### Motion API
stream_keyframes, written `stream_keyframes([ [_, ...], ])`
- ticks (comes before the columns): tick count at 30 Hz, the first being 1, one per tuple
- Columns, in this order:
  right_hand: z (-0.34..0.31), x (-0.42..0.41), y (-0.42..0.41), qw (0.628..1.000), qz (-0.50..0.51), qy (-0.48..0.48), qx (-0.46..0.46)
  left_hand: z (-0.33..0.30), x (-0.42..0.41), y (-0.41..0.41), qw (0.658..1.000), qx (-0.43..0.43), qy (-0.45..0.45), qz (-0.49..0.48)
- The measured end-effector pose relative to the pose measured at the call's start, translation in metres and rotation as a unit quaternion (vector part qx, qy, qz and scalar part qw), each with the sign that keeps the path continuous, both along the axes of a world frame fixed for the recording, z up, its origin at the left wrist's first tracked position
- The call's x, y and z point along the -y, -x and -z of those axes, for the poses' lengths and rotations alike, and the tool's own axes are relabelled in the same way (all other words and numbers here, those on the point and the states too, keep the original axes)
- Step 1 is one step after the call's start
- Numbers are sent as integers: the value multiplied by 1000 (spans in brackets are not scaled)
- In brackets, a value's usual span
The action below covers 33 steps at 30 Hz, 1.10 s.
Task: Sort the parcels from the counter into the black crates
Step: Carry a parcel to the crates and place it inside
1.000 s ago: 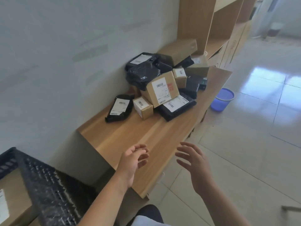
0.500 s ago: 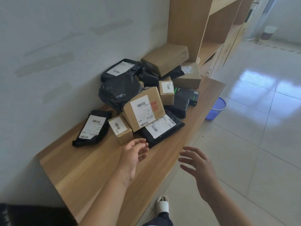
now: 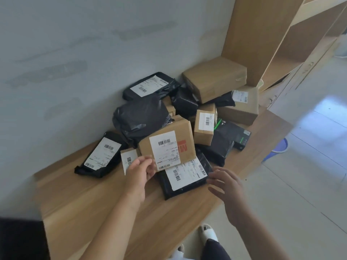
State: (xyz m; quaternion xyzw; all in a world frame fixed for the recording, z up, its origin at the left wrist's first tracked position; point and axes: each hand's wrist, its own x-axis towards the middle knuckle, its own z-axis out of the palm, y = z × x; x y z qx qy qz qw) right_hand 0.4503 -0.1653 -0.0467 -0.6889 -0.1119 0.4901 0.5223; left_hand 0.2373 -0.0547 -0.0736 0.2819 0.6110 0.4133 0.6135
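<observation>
The left hand [image 3: 139,172] reaches over the wooden worktop [image 3: 90,199] to the pile of parcels. Its fingers are loosely bent, and the fingertips sit right at the near corner of a brown cardboard box [image 3: 169,145] with a big white label. The hand also covers part of a small box [image 3: 128,159] just beside it. I cannot tell if the fingers really grip either box or only touch them.

The right hand [image 3: 226,186] is open with its fingers spread out. It holds nothing. Its fingertips are just beside the edge of a flat black plastic bag [image 3: 185,178] that lies under the brown box and has a white label with bar codes.

The pile is a mix of shapes. Some parcels are stiff brown boxes with taped edges, such as the large plain box [image 3: 214,79] at the back by the wall. Others are soft, shiny, crinkly black bags. One puffy black bag [image 3: 139,117] has no label showing. A long thin black bag [image 3: 100,156] lies alone at the left, apart from the pile. A dark box with green marks [image 3: 233,133] sits at the right side.

The worktop is smooth light wood. A blue bucket [image 3: 277,149] stands on the shiny tiled floor [image 3: 300,194]. A tall wooden shelf [image 3: 277,44] stands behind the pile.
</observation>
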Motion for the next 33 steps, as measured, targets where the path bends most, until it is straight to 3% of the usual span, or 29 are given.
stream_keyframes([
  [5, -1, -66, -26, 992, -124, 7, 6, 17, -30, -1, 993, -90, 4, -73],
  [10, 3, -120, -47, 959, -281, 40, -6, 23, -45, -40, 993, -84, 45, -66],
  [16, 24, -164, -55, 918, -390, 36, -67, 16, -53, -70, 987, -105, 71, -99],
  [24, 29, -165, -62, 915, -398, -11, -66, 7, -34, -70, 985, -141, 21, -98],
  [33, 7, -119, -60, 909, -414, -43, -21, -13, 29, -61, 988, -112, -52, -92],
])
